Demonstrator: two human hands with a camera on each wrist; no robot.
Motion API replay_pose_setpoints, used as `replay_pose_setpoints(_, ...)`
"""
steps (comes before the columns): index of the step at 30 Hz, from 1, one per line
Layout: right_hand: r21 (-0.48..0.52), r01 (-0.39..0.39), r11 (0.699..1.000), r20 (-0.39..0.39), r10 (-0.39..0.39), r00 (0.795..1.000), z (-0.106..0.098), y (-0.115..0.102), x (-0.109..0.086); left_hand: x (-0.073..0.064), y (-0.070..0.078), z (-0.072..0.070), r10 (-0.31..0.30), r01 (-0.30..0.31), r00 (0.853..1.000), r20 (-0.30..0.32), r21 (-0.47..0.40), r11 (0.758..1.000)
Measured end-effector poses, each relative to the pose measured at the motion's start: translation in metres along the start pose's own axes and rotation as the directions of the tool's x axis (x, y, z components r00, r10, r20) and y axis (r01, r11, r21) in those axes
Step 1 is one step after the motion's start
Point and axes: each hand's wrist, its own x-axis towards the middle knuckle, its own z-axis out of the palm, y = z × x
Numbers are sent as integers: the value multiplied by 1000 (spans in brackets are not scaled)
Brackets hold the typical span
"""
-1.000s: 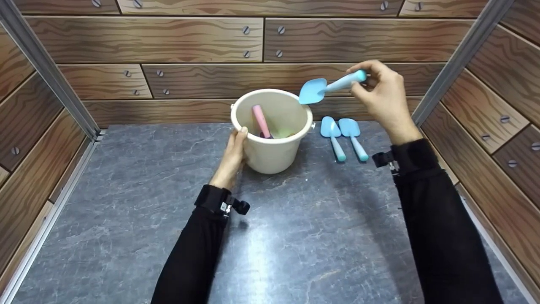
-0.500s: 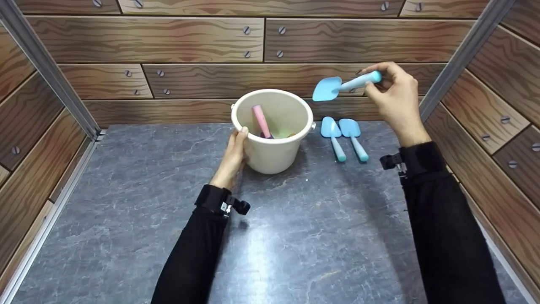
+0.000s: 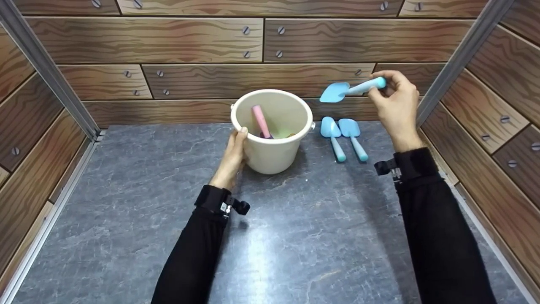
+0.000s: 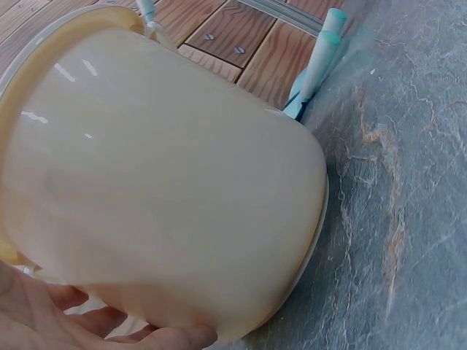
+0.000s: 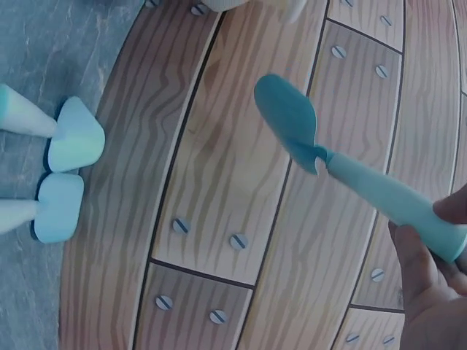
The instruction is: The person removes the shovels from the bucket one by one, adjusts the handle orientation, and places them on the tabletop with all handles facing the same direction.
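A cream bucket [image 3: 272,158] stands upright on the grey surface near the back wall. My left hand [image 3: 232,158] holds its near left side, thumb at the rim and fingers along the outer wall, as the left wrist view also shows. My right hand [image 3: 396,103] pinches the handle end of a light blue toy trowel [image 5: 387,191], raised to the right of the bucket. The trowel's blade points left toward the bucket. Two more blue trowels lie beside the bucket, one with a pointed blade [image 3: 330,127] and one with a squarer blade [image 3: 349,128].
Inside the bucket a pink handle [image 3: 260,120] leans up, with other small coloured things partly hidden behind the near rim. Wood-patterned panels [image 3: 202,40] close off the back and both sides, with metal rails [image 3: 455,63] at the corners.
The held trowel has moved right, from over the bucket's right rim to apart from it, and has dipped slightly. My left hand and the bucket have stayed in place.
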Motion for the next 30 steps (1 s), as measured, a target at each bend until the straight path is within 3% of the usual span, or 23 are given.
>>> replay_pose_setpoints(5, 83, -22, 996, -56, 27, 998, 8, 5, -8, 1, 0, 1, -5, 5, 1000, -3, -1, 1000)
replay_pose_setpoints(9, 141, -76, 987, -111, 92, 990, 17, 11, -14, 1, 0, 0, 4, -4, 1000, 2, -7, 1000)
replay_pose_setpoints(16, 310, -120, 943, -170, 179, 969, 30, 22, -23, 1, 0, -1, 7, -7, 1000, 8, -3, 1000)
replay_pose_setpoints(30, 361, -158, 919, -197, 241, 950, 57, 39, -48, 0, 0, -1, -3, 4, 1000, 6, -6, 1000)
